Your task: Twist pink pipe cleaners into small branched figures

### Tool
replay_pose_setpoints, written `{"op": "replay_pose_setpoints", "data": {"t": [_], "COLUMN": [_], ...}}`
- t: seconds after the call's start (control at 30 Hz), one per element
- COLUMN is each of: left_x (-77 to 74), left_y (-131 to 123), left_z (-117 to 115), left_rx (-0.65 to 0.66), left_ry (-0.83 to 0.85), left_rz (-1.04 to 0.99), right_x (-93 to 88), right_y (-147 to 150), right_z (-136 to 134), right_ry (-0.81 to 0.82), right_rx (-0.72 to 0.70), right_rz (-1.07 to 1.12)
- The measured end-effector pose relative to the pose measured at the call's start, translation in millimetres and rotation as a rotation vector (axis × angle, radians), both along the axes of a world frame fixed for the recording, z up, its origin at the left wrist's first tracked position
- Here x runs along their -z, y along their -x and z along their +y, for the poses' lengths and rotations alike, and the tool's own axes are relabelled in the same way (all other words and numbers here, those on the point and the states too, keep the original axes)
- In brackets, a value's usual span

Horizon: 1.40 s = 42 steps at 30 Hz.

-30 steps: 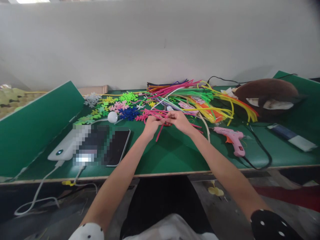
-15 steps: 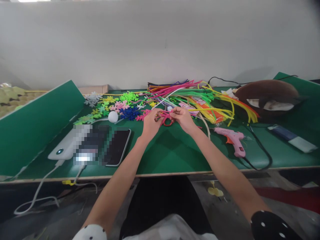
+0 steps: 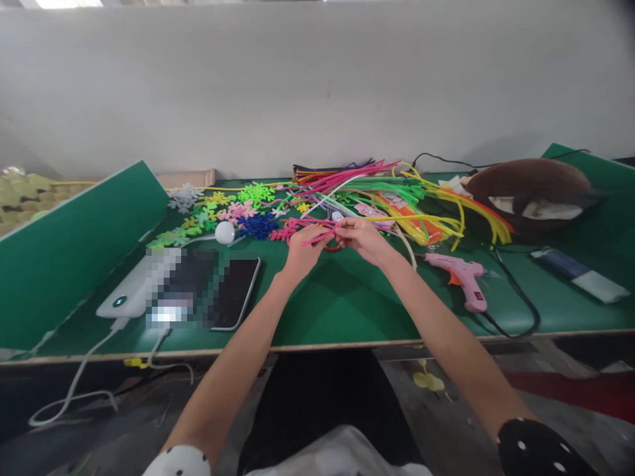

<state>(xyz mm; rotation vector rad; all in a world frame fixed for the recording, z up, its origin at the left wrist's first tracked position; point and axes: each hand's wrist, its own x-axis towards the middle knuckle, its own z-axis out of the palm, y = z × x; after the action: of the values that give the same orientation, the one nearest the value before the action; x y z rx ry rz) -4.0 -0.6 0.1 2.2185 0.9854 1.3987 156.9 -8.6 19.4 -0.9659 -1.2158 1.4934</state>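
Observation:
My left hand [image 3: 301, 248] and my right hand [image 3: 363, 238] meet over the middle of the green table [image 3: 342, 304]. Both pinch a pink pipe cleaner [image 3: 323, 237] bent between their fingertips, with a small red loop just below it. Right behind the hands lies a big loose heap of pipe cleaners [image 3: 391, 192] in pink, green, yellow and orange.
Felt snowflakes [image 3: 223, 210] in many colours and a white ball [image 3: 224, 232] lie at the back left. A phone [image 3: 234, 291] and a white power bank [image 3: 129, 291] lie on the left. A pink glue gun [image 3: 461, 274] with a black cord lies on the right, a brown plush [image 3: 530, 188] behind it.
The pink pipe cleaner's free end, which hung down toward me, has been bent up between the fingers. Both hands have stayed in about the same spot, close together.

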Motion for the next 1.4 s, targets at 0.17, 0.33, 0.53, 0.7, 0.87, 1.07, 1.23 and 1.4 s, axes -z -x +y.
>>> {"op": "replay_pose_setpoints", "data": {"t": [0.17, 0.33, 0.53, 0.7, 0.87, 1.07, 1.23, 1.4], "left_x": [-6.5, -11.6, -13.2, -7.7, -4.5, -6.2, -7.8, -16.2], "left_y": [-4, -1, 2, -5, -8, -9, -9, -2], "left_z": [-6, -2, -3, -7, -9, -11, -9, -7], "left_rx": [-0.009, 0.224, 0.369, 0.117, 0.0, -0.011, 0.021, 0.228], "left_ry": [0.284, 1.145, 1.211, 0.544, 0.306, 0.284, 0.646, 1.308], "left_rz": [-0.113, -0.55, -0.652, -0.42, -0.234, -0.173, -0.386, -0.645], "right_x": [2.6, 4.1, 4.1, 2.9, 1.4, 3.4, 5.9, 7.6], "right_y": [-1, 6, 4, -1, 1, 4, 7, 8], "right_z": [2, 0, 2, 5, 3, 3, 2, -1], "right_ry": [-0.021, -0.41, -0.45, -0.19, -0.074, -0.098, -0.246, -0.521], "right_rx": [-0.045, 0.036, 0.149, 0.117, 0.045, 0.047, 0.03, 0.086], "right_rz": [-0.122, -0.408, -0.318, -0.032, 0.0, -0.078, -0.207, -0.402]}}
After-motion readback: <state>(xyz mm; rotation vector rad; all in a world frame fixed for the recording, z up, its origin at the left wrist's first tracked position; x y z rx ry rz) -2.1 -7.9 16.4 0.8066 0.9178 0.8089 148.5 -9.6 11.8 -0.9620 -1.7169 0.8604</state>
